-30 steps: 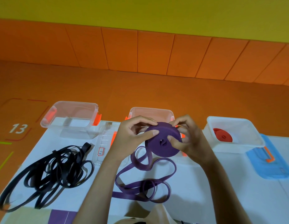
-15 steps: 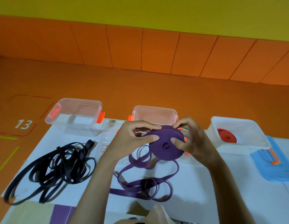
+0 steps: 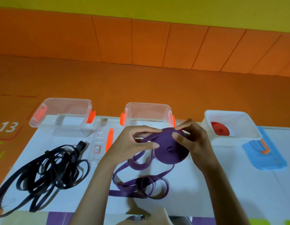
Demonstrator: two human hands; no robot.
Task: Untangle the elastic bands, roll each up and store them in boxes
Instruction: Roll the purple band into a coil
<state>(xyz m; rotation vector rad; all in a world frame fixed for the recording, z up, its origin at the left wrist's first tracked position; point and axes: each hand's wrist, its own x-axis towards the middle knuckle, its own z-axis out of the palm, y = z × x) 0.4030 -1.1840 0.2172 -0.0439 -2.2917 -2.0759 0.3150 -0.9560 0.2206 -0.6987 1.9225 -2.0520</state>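
Note:
Both hands hold a thick purple roll [image 3: 170, 148] of elastic band above the white table [image 3: 222, 184]. My left hand [image 3: 134, 143] pinches the band where it feeds onto the roll's left side. My right hand [image 3: 194, 140] grips the roll's right edge, thumb on its face. The loose purple band [image 3: 141, 182] trails down in loops onto the table. A tangled black band [image 3: 48, 169] lies at the left. A rolled red band [image 3: 220, 129] sits inside the white box [image 3: 248, 135] at the right.
Two clear boxes with orange clips stand along the table's far edge, one at the left [image 3: 43, 120] and one in the middle [image 3: 147, 109]. A clear lid [image 3: 100, 143] lies between them. A blue lid [image 3: 267, 158] lies at the right. Orange floor and wall lie beyond.
The roll has turned a little between my hands and taken up more band. My left fingers have shifted onto the strand at the roll's top left. The view has tilted slightly.

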